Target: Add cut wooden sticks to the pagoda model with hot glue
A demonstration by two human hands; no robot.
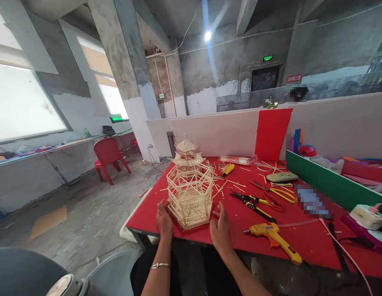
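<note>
A hexagonal open frame (191,197) built of thin wooden sticks stands at the front edge of the red table, its floor laid with sticks. Behind it rises a tiered, pagoda-like stick tower (186,149); whether the two are joined I cannot tell. My left hand (164,222) is at the frame's lower left corner, fingers raised and holding nothing; it may brush the sticks. On the opposite side, my right hand (221,230) is open beside the lower right corner, its fingers apart and a small gap between it and the frame.
A yellow glue gun (274,236) lies to the right on the red table (228,209). Beyond it are several pliers (255,201), a yellow-handled knife (228,170), loose sticks and a bagged bundle of sticks (235,160). A green panel (332,179) borders the right side.
</note>
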